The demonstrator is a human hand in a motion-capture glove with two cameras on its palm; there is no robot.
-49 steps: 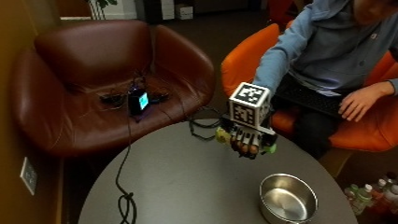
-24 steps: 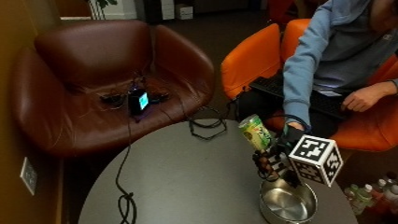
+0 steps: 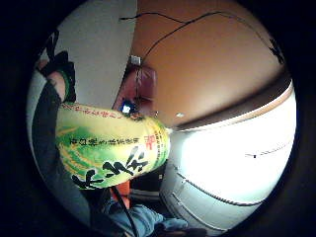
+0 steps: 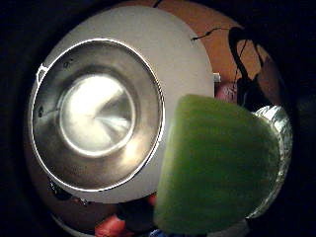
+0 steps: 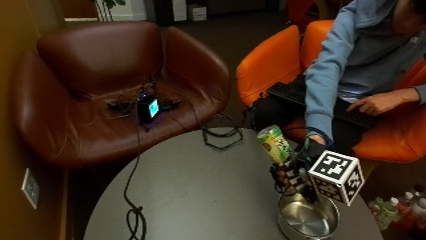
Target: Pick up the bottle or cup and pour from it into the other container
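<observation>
Standing at the near right edge of the round table (image 5: 193,195), the steel bowl (image 5: 307,218) sits under the gloved right hand (image 5: 307,156), whose fingers curl round a green bottle (image 5: 275,144) held tilted just above the bowl's far rim

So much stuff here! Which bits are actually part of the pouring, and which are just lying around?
Part of the job:
green bottle, held in the gloved right hand
steel bowl on the table

Just lying about:
black cable
lit device on the brown armchair
keyboard
</observation>
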